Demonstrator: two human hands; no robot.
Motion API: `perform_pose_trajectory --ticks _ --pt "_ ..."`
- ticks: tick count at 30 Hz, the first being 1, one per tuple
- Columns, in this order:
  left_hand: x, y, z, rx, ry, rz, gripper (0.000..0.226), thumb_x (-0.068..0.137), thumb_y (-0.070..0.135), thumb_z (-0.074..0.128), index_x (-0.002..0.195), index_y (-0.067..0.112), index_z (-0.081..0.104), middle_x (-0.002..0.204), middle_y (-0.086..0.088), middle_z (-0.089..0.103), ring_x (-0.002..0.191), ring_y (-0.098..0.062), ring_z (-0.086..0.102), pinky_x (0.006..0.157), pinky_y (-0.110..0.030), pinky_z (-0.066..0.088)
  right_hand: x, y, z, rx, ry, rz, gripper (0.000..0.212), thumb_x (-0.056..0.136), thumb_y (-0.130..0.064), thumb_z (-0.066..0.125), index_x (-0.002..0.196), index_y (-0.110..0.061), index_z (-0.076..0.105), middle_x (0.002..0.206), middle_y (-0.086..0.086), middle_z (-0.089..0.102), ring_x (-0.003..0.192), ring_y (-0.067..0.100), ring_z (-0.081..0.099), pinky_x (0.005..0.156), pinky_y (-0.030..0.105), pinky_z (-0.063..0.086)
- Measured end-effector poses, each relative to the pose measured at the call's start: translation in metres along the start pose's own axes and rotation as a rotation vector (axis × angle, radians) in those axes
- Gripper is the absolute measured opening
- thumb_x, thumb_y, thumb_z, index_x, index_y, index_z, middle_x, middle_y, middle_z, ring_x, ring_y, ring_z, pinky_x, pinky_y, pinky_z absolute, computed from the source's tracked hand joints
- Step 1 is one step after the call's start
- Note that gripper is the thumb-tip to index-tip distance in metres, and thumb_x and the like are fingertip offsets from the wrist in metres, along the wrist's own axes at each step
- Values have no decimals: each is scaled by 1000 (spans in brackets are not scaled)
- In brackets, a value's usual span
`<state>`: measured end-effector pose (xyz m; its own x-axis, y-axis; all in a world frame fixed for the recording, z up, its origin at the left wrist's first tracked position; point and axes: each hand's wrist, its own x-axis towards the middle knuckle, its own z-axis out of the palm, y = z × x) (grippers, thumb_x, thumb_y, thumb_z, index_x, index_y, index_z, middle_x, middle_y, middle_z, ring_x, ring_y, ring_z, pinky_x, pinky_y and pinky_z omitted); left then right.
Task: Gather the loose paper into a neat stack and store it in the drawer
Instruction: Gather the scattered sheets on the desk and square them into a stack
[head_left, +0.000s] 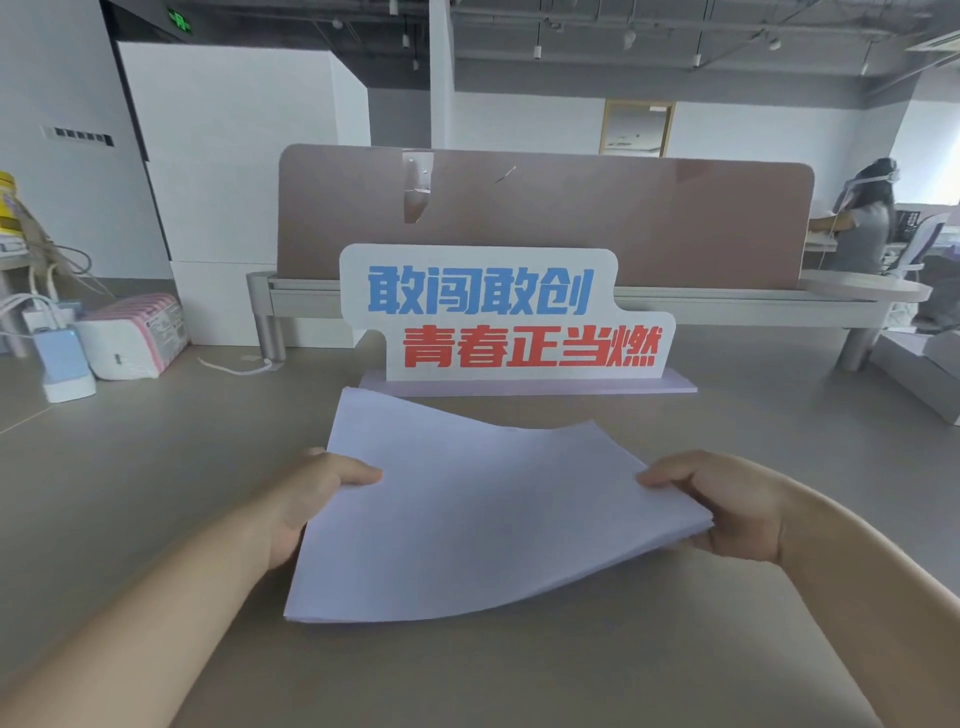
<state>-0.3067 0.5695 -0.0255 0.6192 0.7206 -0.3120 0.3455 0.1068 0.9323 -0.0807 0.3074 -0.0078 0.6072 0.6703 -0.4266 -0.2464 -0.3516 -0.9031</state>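
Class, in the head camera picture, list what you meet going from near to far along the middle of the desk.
Paper stack held by both hands → slogan sign → pink desk divider.

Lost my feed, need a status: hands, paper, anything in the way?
Left hand and right hand grip the paper stack by its sides. Stack curved, near edge on desk. Sign stands just behind. No drawer in view.

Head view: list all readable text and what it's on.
"敢闯敢创" in blue: top line of the white cut-out desk sign.
"青春正当燃" in red: bottom line of the same sign.
Green exit sign near the ceiling: too small to read.
Pink-and-white package label: blurred, unreadable.
Yellow container at the left edge: print unreadable.
Paper stack: blank, no text.
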Motion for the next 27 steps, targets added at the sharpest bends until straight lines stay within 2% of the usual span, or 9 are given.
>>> perform_pose_trajectory --ticks 3,6,10,13,15,17,20,24,27 --pt "-5 2 2 -37 35 123 44 78 17 74 118 9 57 112 -11 69 100 -33 67 88 -47 52 7 5 9 3 23 -67 31 91 -2 47 116 -1 65 104 16 76 83 27 71 65 31 55" --pt "-10 11 1 -166 35 318 21 85 8 65 106 11 65 99 -5 76 85 -24 73 81 -41 54 4 0 10 43 38 -319 30 91 1 49 113 -3 69 101 12 78 79 26 75 61 30 57" --pt "-28 26 0 -323 41 597 24 87 3 58 103 19 68 96 7 78 87 -12 73 82 -34 53 -6 -8 8 191 -10 -594 30 92 0 48 115 -7 68 108 10 76 89 26 74 71 35 60" --pt "-33 28 2 -367 29 717 21 86 8 59 97 23 69 92 12 78 86 -6 73 75 -25 57 -8 -10 8 215 8 -699 31 93 0 47 111 -10 70 110 9 75 92 27 73 76 36 60" --pt "-33 28 2 -378 -4 755 20 73 24 71 93 23 72 93 12 78 87 -7 73 73 -23 59 -9 -11 5 217 39 -724 28 91 -2 50 106 -11 72 119 13 67 97 30 69 81 39 56" --pt "-33 26 0 -407 -72 738 46 46 45 86 86 23 78 91 8 79 85 -10 74 71 -24 60 -11 -12 3 218 48 -720 25 86 -7 57 106 -7 71 120 16 63 97 31 67 80 40 53" --pt "-31 21 0 -381 -158 637 64 20 57 89 75 27 81 81 7 79 72 -10 75 60 -22 59 -14 -12 4 252 25 -704 29 76 -14 62 103 -6 70 99 8 75 83 26 72 71 35 57" --pt "-30 17 10 -415 -149 598 68 18 56 90 77 24 81 85 4 79 77 -13 76 58 -24 59 -19 -11 11 276 28 -728 20 72 -13 64 88 -5 72 82 7 77 70 25 74 63 34 59" --pt "-31 19 16 -445 -111 650 65 20 57 90 76 26 81 84 6 79 77 -12 75 59 -24 59 -24 -14 11 288 47 -767 19 72 -14 65 87 -5 72 82 7 78 70 26 74 63 36 59"
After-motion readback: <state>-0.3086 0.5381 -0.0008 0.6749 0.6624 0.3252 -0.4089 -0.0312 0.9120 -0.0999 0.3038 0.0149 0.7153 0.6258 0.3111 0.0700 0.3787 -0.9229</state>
